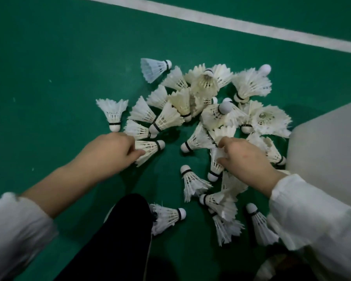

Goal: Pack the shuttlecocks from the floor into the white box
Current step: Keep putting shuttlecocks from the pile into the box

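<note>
Loose shuttlecocks (170, 217) lay by the knee (130, 216). Left hand (118, 148) gripped a shuttlecock (150, 149) by its feathers, right hand (241, 157) pinched another. Beyond, the heap (207, 98) sprawled on the green floor (49, 78) beside the white box (328, 142); packing looked barely begun.

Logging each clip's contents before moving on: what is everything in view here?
shuttlecocks: over twenty, white to cream, heaped and scattered on the floor
bluish shuttlecock: one, pale blue-white, far left of the heap
white box: one, white, right edge, partly in frame
floor: green, under everything
court line: one, white, across the top
trouser leg: one, black, bottom centre
sleeves: two, white, bottom corners
left hand: one, grips the sideways shuttlecock by its feathers
right hand: one, pinches the second shuttlecock by its feathers
</note>
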A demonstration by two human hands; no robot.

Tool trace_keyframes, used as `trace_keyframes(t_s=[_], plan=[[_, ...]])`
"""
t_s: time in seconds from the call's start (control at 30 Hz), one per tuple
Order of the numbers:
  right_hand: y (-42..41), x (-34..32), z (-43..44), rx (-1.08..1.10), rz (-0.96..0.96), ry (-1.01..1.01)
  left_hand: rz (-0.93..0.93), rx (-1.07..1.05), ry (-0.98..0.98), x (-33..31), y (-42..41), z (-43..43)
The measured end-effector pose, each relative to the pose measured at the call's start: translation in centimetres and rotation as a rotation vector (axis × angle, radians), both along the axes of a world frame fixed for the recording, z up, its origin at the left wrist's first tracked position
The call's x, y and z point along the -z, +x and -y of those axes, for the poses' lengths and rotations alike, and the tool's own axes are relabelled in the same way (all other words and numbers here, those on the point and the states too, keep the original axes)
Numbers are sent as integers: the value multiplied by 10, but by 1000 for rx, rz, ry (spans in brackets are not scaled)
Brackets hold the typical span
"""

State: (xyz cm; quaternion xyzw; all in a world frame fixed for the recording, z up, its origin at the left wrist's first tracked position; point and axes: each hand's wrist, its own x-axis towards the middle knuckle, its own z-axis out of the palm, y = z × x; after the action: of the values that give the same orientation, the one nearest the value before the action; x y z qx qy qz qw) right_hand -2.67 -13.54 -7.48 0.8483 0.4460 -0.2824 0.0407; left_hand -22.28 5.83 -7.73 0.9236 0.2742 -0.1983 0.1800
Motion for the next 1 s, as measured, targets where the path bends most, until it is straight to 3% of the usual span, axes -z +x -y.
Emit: trace_keyframes(t_s=[0.2,0.37,0.6,0.73,0.87,1.0], plan=[[-21,3,-7,62,-75,-30,155,-312,59,17,-3,24],[-30,-23,-13,103,-151,141,411,-457,-174,22,1,44],[-34,-34,-17,167,-227,245,566,-479,-388,3,0,56],[-39,-37,-16,170,-255,261,579,-412,-302,-2,-22,54],[-46,-42,-18,145,-333,303,456,-309,-88,0,-54,50],[-53,-45,-25,149,-411,353,318,-399,-25,2,-73,44]])
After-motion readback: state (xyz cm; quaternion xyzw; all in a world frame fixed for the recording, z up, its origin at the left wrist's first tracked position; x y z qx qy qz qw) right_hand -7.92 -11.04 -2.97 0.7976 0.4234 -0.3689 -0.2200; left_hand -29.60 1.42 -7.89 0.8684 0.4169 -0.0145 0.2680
